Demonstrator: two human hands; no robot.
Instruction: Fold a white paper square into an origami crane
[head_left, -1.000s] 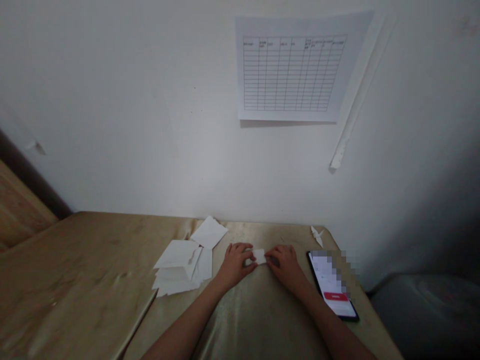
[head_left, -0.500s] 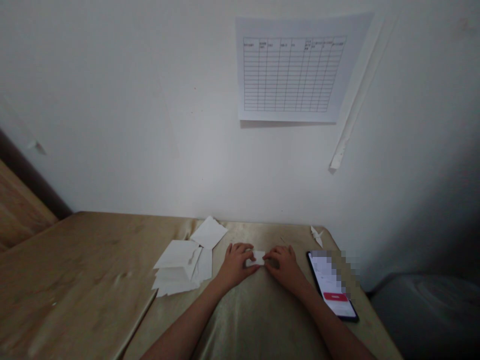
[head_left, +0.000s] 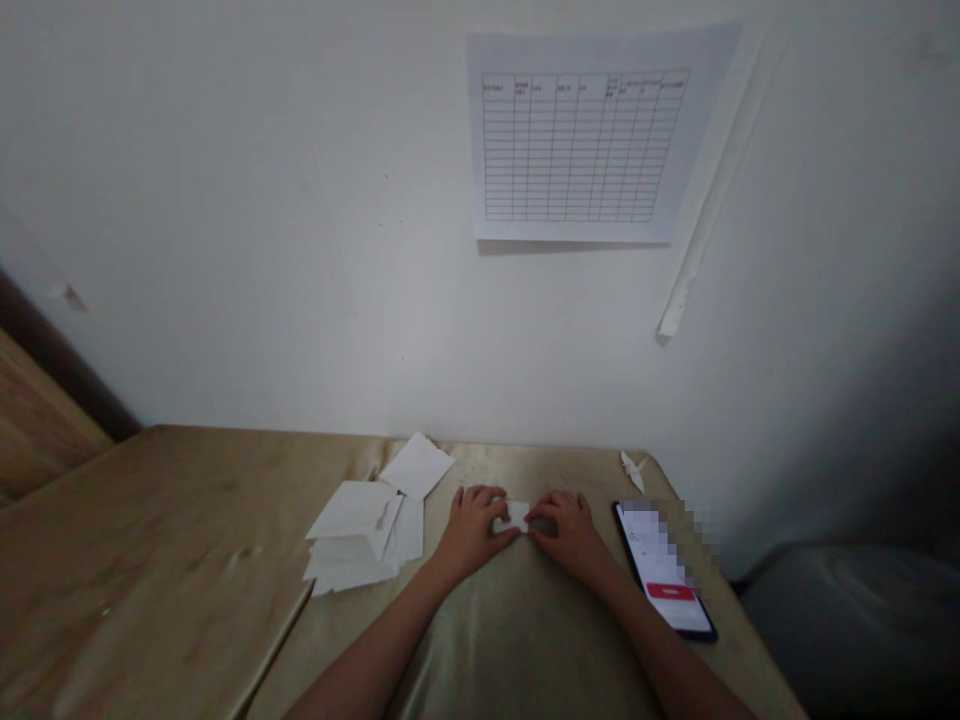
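Note:
A small folded piece of white paper [head_left: 517, 515] lies on the tan table cover [head_left: 495, 640] near the far edge. My left hand [head_left: 471, 532] presses on its left end with curled fingers. My right hand [head_left: 570, 530] pinches its right end, fingers bent over the paper. Both forearms reach in from the bottom of the view. Most of the paper is hidden under my fingers.
A loose stack of white paper squares [head_left: 371, 525] lies left of my hands. A phone [head_left: 664, 580] with a lit screen lies to the right. A small white paper crane [head_left: 634, 468] sits near the far right corner. A printed grid sheet [head_left: 581, 145] hangs on the wall.
My right hand has slid a little to the left along the folded paper, so less of the paper shows. The left hand has hardly moved.

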